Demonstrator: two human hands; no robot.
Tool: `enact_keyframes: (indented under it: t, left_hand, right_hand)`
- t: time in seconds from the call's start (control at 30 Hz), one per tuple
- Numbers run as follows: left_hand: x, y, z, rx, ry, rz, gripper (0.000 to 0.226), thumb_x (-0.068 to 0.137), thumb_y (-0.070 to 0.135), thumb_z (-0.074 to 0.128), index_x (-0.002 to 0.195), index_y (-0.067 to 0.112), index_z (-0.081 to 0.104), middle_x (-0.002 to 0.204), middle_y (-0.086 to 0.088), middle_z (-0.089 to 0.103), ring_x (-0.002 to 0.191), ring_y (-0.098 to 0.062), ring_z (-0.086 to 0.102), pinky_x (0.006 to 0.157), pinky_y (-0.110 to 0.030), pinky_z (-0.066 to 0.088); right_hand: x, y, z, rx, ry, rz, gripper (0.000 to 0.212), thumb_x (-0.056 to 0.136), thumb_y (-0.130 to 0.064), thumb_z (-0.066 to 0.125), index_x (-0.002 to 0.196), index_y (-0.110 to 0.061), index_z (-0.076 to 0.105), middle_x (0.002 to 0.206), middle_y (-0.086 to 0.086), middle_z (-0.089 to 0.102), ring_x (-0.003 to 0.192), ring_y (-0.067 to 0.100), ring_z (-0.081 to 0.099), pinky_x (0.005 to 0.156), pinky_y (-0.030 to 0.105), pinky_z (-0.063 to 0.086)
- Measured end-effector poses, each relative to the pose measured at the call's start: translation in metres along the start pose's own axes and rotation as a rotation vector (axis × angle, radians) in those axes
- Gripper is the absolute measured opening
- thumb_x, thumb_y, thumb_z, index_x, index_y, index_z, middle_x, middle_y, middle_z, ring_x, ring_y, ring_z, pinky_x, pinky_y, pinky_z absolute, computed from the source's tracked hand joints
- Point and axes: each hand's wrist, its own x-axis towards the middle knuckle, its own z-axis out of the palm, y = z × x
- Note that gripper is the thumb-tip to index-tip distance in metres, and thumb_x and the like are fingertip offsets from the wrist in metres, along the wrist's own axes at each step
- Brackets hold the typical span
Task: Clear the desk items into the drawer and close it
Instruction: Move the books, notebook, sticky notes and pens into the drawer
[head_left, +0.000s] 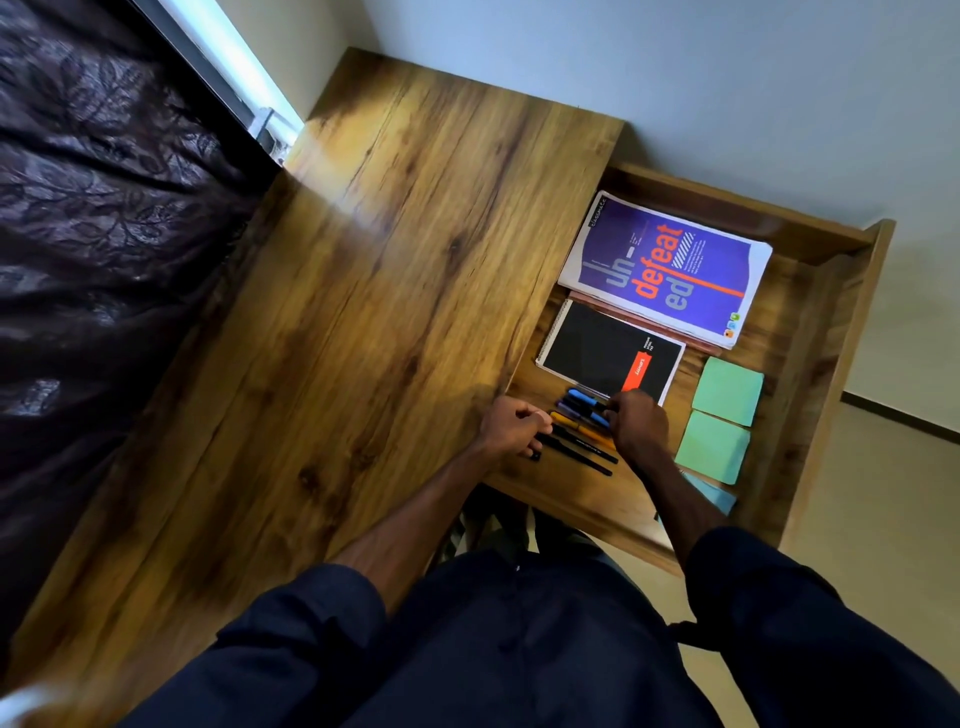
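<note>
Bottom of frame: two dark sleeves (311, 634), bare forearms reaching up toward centre

Centre: left hand (511, 427) at the left inner edge of the open drawer (826, 332), fingers (536, 419) curled around the near ends of the black pens. Black tips stuck out just below the knuckles

Right hand (640, 422) just beside it, to the right, fingers curled down onto the other end of the same row of pens (579, 427). Pens lay side by side on the drawer floor between the two hands: blue on top, then purple, orange, black. Exact count not readable

Lower right of the drawer: blue pad (719, 498), partly hidden by the right forearm. Above it, two green sticky pads (726, 391), one over the other, near the drawer's right wall

Above the hands: black spiral notebook (597, 345) with a red label, its lower corner touching the pens

Farthest in the drawer, upper right: purple notebook (670, 260) with "undefeated" on the cover, overlapping the top edge of the black one

Drawer stood pulled well out from the desk (363, 312); wood top filled the centre left

Far left: dark patterned cloth (104, 234). Top: pale wall (727, 78)
</note>
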Motion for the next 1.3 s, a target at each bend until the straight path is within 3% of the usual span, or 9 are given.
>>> enact_keyframes:
  t: [0.07,0.23,0.47,0.8,1.13,1.3]
  left_hand:
    - [0.0,-0.001,0.0,-0.003,-0.005,-0.003,0.019,0.097,0.014,0.064,0.113,0.006,0.071,0.102,-0.009,0.076,0.067,-0.011,0.068,0.051,-0.016,0.054]
    - [0.0,-0.003,-0.001,0.003,-0.014,-0.002,0.018,0.097,0.016,0.065,0.112,0.007,0.071,0.099,-0.005,0.075,0.069,-0.01,0.069,0.052,-0.016,0.053]
    - [-0.001,-0.003,0.0,0.01,-0.02,0.001,0.019,0.097,0.014,0.064,0.113,0.006,0.07,0.099,-0.005,0.074,0.069,-0.009,0.068,0.05,-0.014,0.051]
    - [0.0,-0.003,0.0,0.018,-0.027,-0.005,0.019,0.097,0.014,0.064,0.113,0.005,0.071,0.094,-0.001,0.073,0.067,-0.009,0.067,0.05,-0.015,0.053]
    - [0.0,-0.004,0.002,0.022,-0.038,-0.003,0.018,0.096,0.017,0.066,0.112,0.009,0.071,0.093,0.001,0.074,0.069,-0.008,0.069,0.051,-0.015,0.051]
    - [0.0,-0.005,0.003,0.009,-0.02,0.001,0.018,0.097,0.016,0.065,0.111,0.008,0.072,0.094,-0.001,0.076,0.067,-0.008,0.069,0.05,-0.015,0.05]
  right_hand:
    - [0.001,0.0,0.0,-0.012,-0.007,-0.001,0.014,0.092,-0.023,0.067,0.097,-0.013,0.076,0.088,0.006,0.067,0.075,0.018,0.059,0.065,0.032,0.05]
    - [0.002,-0.003,-0.001,-0.041,0.003,-0.012,0.014,0.093,-0.022,0.066,0.098,-0.014,0.076,0.088,0.008,0.068,0.072,0.017,0.053,0.064,0.029,0.04]
    - [0.002,0.001,0.0,-0.061,-0.01,-0.033,0.013,0.091,-0.022,0.069,0.101,-0.015,0.075,0.091,0.007,0.069,0.081,0.02,0.063,0.068,0.033,0.051]
    - [-0.004,0.002,-0.003,-0.043,0.001,-0.014,0.013,0.09,-0.017,0.069,0.1,-0.013,0.077,0.094,0.01,0.071,0.085,0.025,0.065,0.074,0.039,0.056]
    - [-0.005,0.004,-0.008,0.035,-0.015,0.03,0.011,0.087,-0.019,0.073,0.097,-0.015,0.077,0.091,0.006,0.071,0.08,0.019,0.064,0.068,0.031,0.05]
    - [-0.012,-0.003,-0.02,0.213,0.102,0.032,0.011,0.088,-0.012,0.072,0.098,-0.009,0.077,0.095,0.006,0.073,0.078,0.013,0.058,0.068,0.026,0.043]
